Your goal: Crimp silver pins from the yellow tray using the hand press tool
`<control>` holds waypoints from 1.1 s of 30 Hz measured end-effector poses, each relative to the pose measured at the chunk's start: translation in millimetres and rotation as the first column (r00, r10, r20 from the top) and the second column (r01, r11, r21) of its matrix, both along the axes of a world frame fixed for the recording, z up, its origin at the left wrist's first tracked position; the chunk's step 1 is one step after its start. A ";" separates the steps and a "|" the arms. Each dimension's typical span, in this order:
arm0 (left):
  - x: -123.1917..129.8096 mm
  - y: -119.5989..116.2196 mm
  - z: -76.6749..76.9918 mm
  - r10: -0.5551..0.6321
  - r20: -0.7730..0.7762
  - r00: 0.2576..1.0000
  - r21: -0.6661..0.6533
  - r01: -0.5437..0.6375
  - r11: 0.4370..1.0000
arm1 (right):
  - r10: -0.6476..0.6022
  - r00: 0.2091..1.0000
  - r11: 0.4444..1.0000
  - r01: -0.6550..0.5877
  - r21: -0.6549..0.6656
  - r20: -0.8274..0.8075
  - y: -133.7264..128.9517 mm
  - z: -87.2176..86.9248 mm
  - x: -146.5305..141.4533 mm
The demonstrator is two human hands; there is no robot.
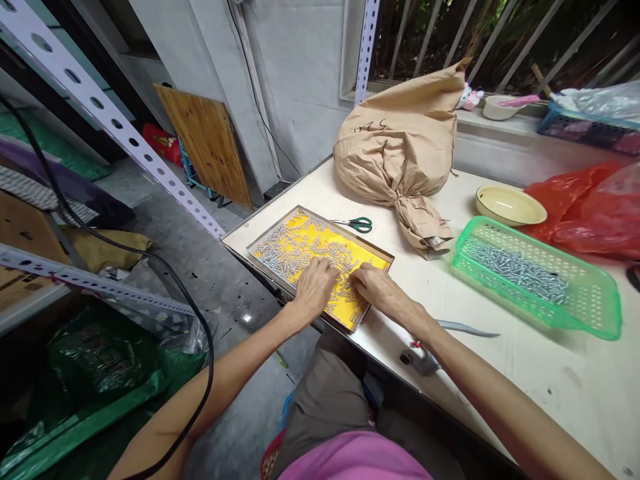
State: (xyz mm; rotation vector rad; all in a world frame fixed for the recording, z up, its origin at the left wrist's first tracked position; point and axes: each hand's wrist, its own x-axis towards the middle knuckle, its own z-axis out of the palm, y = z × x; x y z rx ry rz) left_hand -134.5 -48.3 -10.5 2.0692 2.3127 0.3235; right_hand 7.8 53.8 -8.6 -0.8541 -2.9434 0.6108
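Observation:
A shallow tray [385,262] with a yellow bottom lies at the table's edge in front of me. Small silver screw-like pieces [285,250] are spread over it, thickest at its left end. My left hand [316,285] is over the middle of the tray, fingers bent down and drawn together among the pieces. Close by on the right, my right hand [374,285] has its thumb and fingers pinched together, low over the tray. Whatever is between the fingertips of either hand is too small or hidden to make out.
A green plastic basket [593,293] holding similar silver pieces stands right, near a cream bowl [510,205] and red plastic bag [595,207]. Behind the tray lie green-handled scissors [361,225] and a tied brown paper sack [395,147]. A grey curved blade-like strip [470,328] lies by my right forearm.

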 end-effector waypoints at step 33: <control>18.6 28.4 34.6 0.178 0.970 0.166 -0.143 -0.203 0.969 | -0.425 0.753 0.724 -0.051 -0.688 -0.502 21.1 17.7 1.3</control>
